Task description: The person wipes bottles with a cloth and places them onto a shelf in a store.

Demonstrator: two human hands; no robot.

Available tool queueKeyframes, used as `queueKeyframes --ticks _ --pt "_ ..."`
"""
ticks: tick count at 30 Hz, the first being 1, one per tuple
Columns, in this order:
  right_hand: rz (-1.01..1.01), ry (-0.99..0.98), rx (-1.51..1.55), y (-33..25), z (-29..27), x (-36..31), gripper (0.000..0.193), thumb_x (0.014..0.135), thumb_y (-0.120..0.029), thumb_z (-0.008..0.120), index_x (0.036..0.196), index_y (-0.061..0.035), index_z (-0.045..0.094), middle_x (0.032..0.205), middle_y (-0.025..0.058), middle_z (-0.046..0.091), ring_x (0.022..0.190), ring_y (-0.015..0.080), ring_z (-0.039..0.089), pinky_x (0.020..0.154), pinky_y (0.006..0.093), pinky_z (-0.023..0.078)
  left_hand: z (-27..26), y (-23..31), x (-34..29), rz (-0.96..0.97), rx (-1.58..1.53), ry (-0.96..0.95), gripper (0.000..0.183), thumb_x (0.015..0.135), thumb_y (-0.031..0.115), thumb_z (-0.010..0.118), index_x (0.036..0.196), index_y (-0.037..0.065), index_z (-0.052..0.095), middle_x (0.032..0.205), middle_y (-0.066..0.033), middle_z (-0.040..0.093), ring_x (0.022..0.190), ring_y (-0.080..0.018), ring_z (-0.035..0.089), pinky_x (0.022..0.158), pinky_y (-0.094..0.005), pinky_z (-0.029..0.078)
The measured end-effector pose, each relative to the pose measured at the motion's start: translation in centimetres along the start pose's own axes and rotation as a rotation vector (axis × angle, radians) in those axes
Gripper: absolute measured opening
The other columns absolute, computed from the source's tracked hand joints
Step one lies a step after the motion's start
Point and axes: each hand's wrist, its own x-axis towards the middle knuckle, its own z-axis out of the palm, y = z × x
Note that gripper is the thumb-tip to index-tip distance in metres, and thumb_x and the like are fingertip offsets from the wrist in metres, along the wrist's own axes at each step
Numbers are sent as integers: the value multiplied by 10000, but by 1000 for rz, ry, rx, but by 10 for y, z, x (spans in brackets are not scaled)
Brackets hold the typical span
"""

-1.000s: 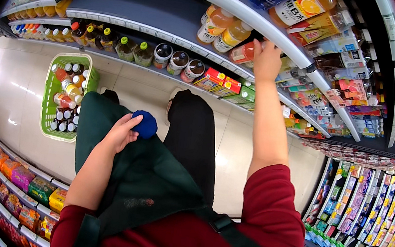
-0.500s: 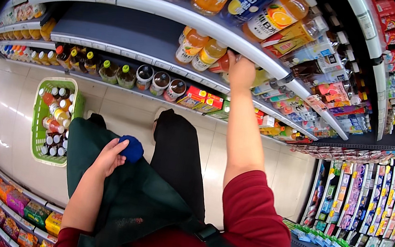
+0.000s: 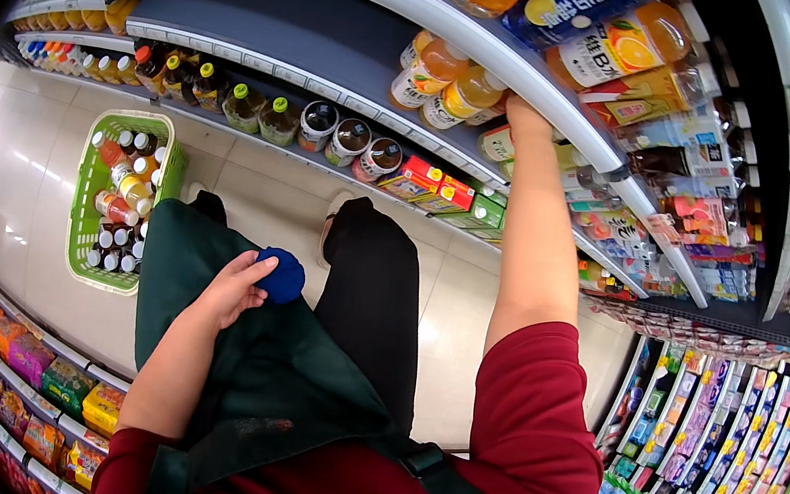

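A soft-looking, rounded blue pad (image 3: 283, 277) is pinched in my left hand (image 3: 235, 290), thumb on top, over the dark green apron (image 3: 204, 311). Whether it is a folded cloth or a sponge I cannot tell. My right arm stretches up and forward, and my right hand (image 3: 527, 124) reaches under the front lip of the upper shelf into the shelf below. Its fingers are hidden behind the lip and among the bottles. Just left of it stand an orange drink bottle (image 3: 429, 75) and a yellow drink bottle (image 3: 464, 100). A pale green labelled bottle (image 3: 497, 144) stands close below the wrist.
A green basket (image 3: 80, 213) full of drink bottles stands on the tiled floor at left. The upper shelf's pale edge (image 3: 387, 18) curves above my right hand. Bottles and cartons (image 3: 429, 184) line the lowest shelf. Snack shelves (image 3: 50, 401) lie behind at left.
My right hand has moved right and deeper into the shelf, so its fingers no longer show. The reddish bottle it was touching is now mostly hidden. The left hand keeps its pinch.
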Motion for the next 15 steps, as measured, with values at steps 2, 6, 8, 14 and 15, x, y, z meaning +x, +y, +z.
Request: queueKeyframes --ticks 2,6,8,14,15 --pt "25 -137 -10 -18 -3 13 293 860 -252 596 1071 -52 624 1066 181 630 998 335 596 850 413 470 -5 -4 4 2 -4 -3 377 855 381 666 1083 106 548 844 27 576 606 -51 496 562 -184 431" --pt "-15 -265 -79 9 -8 20 286 870 -240 587 1071 -39 622 1055 183 632 974 321 608 839 401 478 -8 2 2 -21 50 -47 477 827 441 675 1141 103 552 949 29 575 674 -50 471 602 -179 410" --pt "-32 -334 -123 21 -9 25 283 875 -234 583 1070 -33 621 1050 184 634 962 314 614 833 396 482 -9 6 6 -11 18 -37 463 832 390 693 1142 88 527 898 31 565 655 -51 481 574 -186 418" --pt "-75 -397 -243 33 -2 21 273 891 -217 570 1069 -15 618 1035 186 638 926 293 632 817 378 493 -30 20 5 452 -16 70 303 906 301 621 1116 89 563 943 12 584 726 -67 517 662 -208 435" --pt "-68 -363 -263 35 -8 12 272 894 -214 568 1069 -12 618 1032 187 639 920 290 635 814 375 495 -39 29 1 565 -13 78 270 917 284 609 1099 87 575 951 8 585 743 -67 523 670 -213 438"
